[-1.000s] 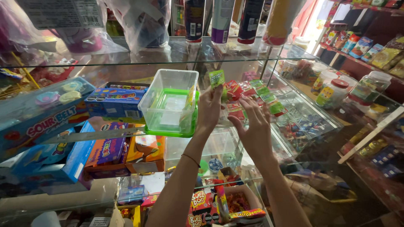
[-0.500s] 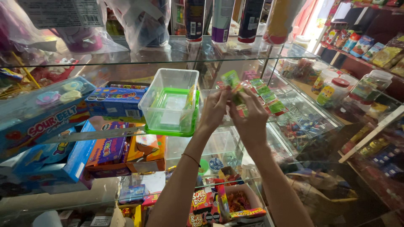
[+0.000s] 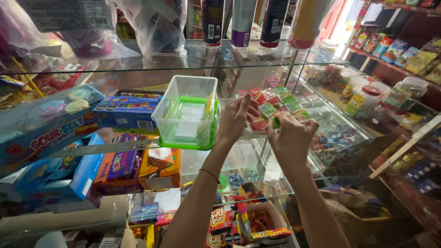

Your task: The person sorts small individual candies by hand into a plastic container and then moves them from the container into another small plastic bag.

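Since half a second ago my two hands have closed in on each other, and the little green sachet (image 3: 268,110) sits right between them now. My left hand (image 3: 234,120) has its fingers curled, pinching the sachet's left edge; my right hand (image 3: 290,138) is mostly closed too, fingertips nipping the lower right corner. The landmark here is the clear plastic tub (image 3: 187,110) with the green lid under it, which hasn't budged. The sachet is just to the right of the tub, near but not touching. More red and green sachets (image 3: 275,94) lie on the glass shelf (image 3: 321,115) behind it, further right of the tub. Left of the tub there's a blue candy box (image 3: 126,112), touching it.
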